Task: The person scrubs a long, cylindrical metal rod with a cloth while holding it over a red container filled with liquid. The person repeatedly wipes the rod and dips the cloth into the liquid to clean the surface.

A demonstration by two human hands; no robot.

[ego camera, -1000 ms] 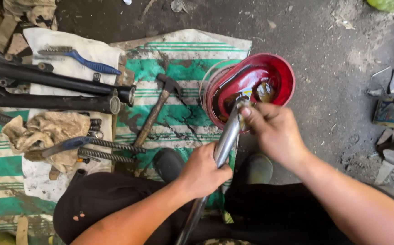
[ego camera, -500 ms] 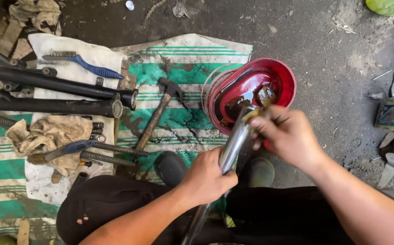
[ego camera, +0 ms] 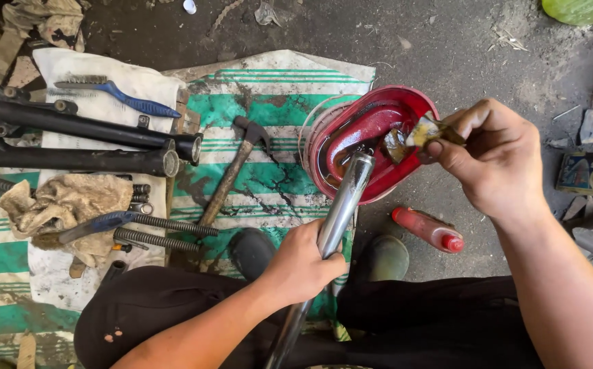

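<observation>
The right hand has lifted off the tip of the metal tube and drawn back to the right, fingers pinching a small oily brush over the red bowl; the left hand still grips the tube, and a red bottle now shows on the floor

Both arms bare to edge of view, no sleeves showing. No gloves, rings, watch or bands on left hand or right hand. Grime and oily smears on fingers of right hand. Black trousers over both legs, cloth dusty, few small pale spots on left thigh. Dark rubber boots: left boot black with rounded toe, right boot dark olive-grey with rounded toe, both dull and scuffed.
</observation>
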